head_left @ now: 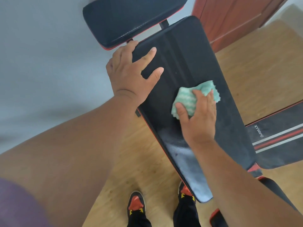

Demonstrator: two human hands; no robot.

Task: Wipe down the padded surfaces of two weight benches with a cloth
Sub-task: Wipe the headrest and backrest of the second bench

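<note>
The right hand (pixel 199 115) pressed the bunched cloth (pixel 195 97) mid-pad on the bench pad (pixel 180 63), whose unwiped length ran lengthwise ahead toward the far edge, gripped by the spread left hand (pixel 129 71).

Floor (pixel 134 154): light wood-grain boards, pale tan, running under the whole scene; scattered small dark specks near the lower centre. Wall (pixel 41 63): plain grey-white, matte, filling the left side and meeting the floor along a slanted line. Door (pixel 229 18): reddish-brown wood with raised panel mouldings, upper right, standing on the floor. Lighting: soft, even, diffuse; no hard shadows.
</note>
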